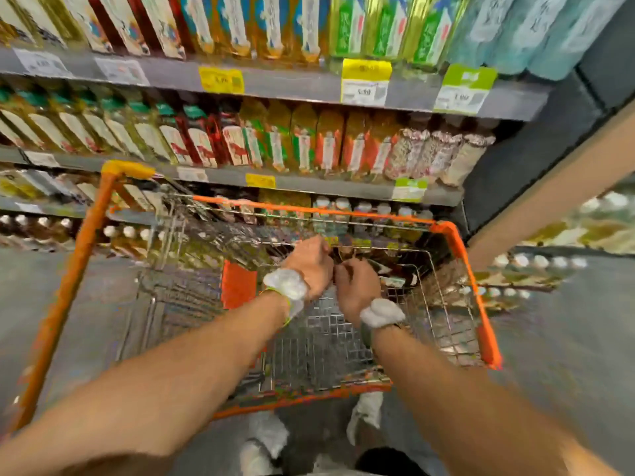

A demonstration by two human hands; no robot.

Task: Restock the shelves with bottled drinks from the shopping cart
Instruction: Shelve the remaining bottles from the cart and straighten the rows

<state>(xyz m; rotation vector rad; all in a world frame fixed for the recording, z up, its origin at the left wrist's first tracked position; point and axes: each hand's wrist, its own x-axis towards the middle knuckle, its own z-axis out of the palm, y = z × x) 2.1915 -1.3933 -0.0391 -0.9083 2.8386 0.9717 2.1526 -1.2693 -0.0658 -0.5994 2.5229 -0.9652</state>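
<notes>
A wire shopping cart [457,249] with an orange rim stands against the drink shelves [292,182]. Dark bottled drinks [388,269] lie at the far end of its basket, blurred. Both my arms reach down into the basket. My left hand [309,261] and my right hand [357,286] are side by side over the bottles, fingers curled downward. The blur hides whether either hand grips a bottle.
Shelves of bottled teas and drinks [302,146] with price tags [366,82] fill the wall ahead. The cart's orange handle frame [79,255] rises at left. A dark shelf end panel [515,159] stands at right. My feet [268,438] are below the cart.
</notes>
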